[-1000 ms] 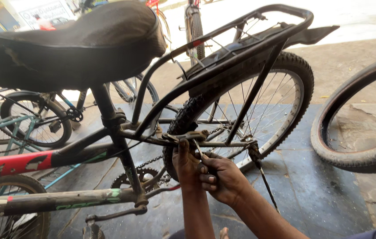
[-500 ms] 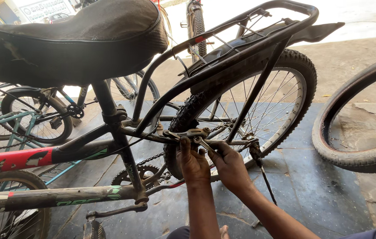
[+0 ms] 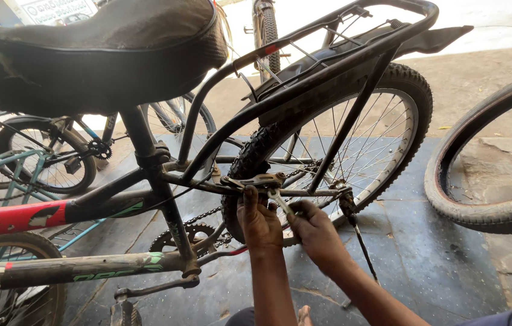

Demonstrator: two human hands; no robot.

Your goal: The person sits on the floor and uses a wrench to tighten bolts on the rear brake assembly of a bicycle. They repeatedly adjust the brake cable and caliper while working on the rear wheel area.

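From the head view, I look down over a black bicycle point(image 3: 280, 115) standing on its kickstand point(image 3: 361, 241), and both my hands are in at the rear brake point(image 3: 256, 181), which sits on the frame stay just ahead of the rear wheel point(image 3: 388, 139). My left hand point(image 3: 259, 220) is closed up against the underside of the brake arm, thumb pressed to the metal. My right hand point(image 3: 315, 232) is pinched shut on a thin silvery tool or cable end point(image 3: 280, 202) that angles up toward the brake; I cannot tell which it is, the piece is too slender. The two hands sit close together, nearly touching.

I judge the step in hand to be adjusting or fastening the brake at the stay. What comes next calls for a steady left hand bracing the arm while the right turns or pulls with small, controlled force, keeping fingers out of the spokes and off the chain point(image 3: 207, 214) just below.

The wide black saddle point(image 3: 93, 54) fills the upper left of my view, and the rear carrier rack point(image 3: 340, 42) runs above the wheel.

The floor point(image 3: 425, 259) is dark, worn stone slab with a dull sheen, giving way to dusty bare ground beyond. A loose tyre point(image 3: 479, 208) lies at the right. Other bicycles point(image 3: 44, 157) crowd the left, one with a red and green frame point(image 3: 38, 241), and another stands farther back in bright daylight.
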